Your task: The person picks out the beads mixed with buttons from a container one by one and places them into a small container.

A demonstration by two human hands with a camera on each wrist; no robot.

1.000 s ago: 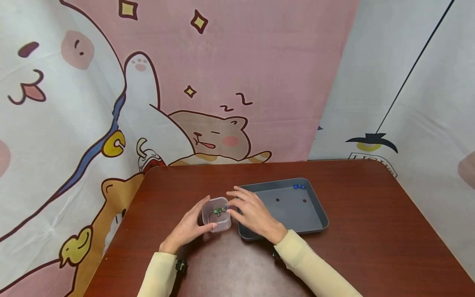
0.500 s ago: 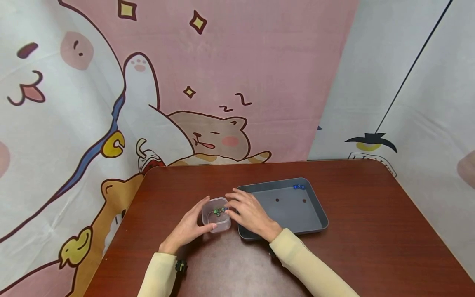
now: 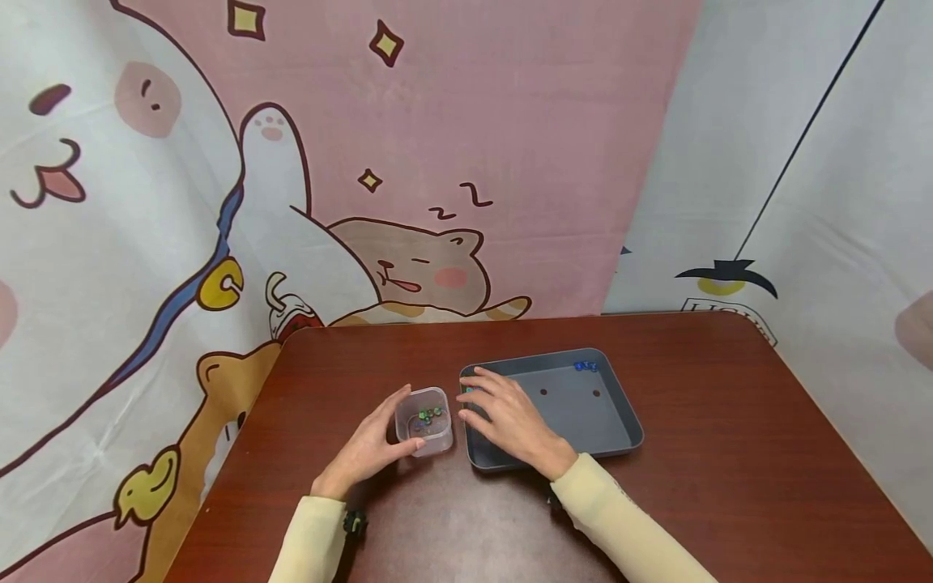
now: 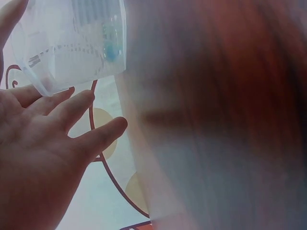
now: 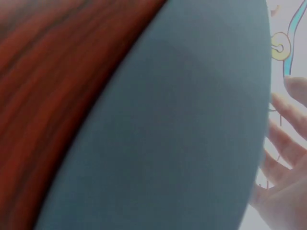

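Note:
My left hand (image 3: 370, 441) holds a small clear plastic box (image 3: 437, 442) on the table, thumb at its near side and fingers along its far left side. Several tiny shiny green and blue pieces (image 3: 428, 414), like beads, lie in the box. In the left wrist view the box (image 4: 62, 62) stands against the fingers (image 4: 76, 108). My right hand (image 3: 513, 421) hovers over the left end of a grey tray (image 3: 576, 429), fingers spread, with nothing seen between them. A green piece (image 3: 469, 390) shows by its fingertips. Several blue pieces (image 3: 585, 366) lie in the tray's far right corner.
Two dark round spots (image 3: 543, 392) mark the tray's floor. The brown wooden table (image 3: 729, 437) extends around the tray and box. A cartoon-printed cloth (image 3: 510, 162) hangs behind and to the left of the table.
My right hand has drawn back from the box's right rim toward the tray. The blue piece at its fingertips has left them, and a blue piece now shows inside the box. The left hand stays put.

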